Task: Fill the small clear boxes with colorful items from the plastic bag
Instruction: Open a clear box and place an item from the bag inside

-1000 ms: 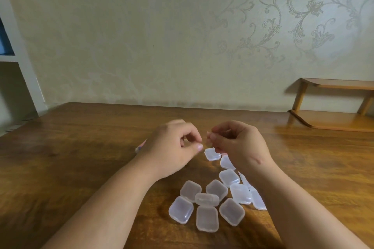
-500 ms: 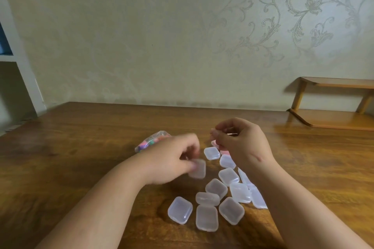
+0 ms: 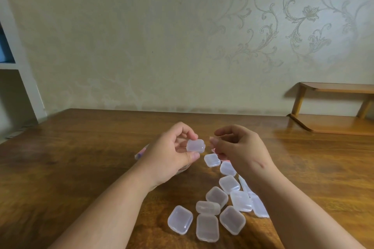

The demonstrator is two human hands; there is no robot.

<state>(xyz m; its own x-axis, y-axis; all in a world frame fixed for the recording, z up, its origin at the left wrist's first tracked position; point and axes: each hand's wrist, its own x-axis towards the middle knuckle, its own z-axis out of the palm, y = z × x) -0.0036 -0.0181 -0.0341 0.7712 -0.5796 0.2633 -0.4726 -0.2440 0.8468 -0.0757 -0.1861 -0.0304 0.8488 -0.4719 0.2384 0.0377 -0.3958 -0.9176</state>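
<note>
While the left hand (image 3: 172,152) pinches a box (image 3: 195,145) that looks light, slick and thin-walled by its edges, the right hand (image 3: 239,148) curls, and I cannot tell whether it holds anything.

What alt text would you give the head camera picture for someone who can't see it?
A person's left hand pinches a small clear plastic box above a brown wooden table, with the right hand curled close beside it. More small clear boxes lie scattered nearer the person.
</note>
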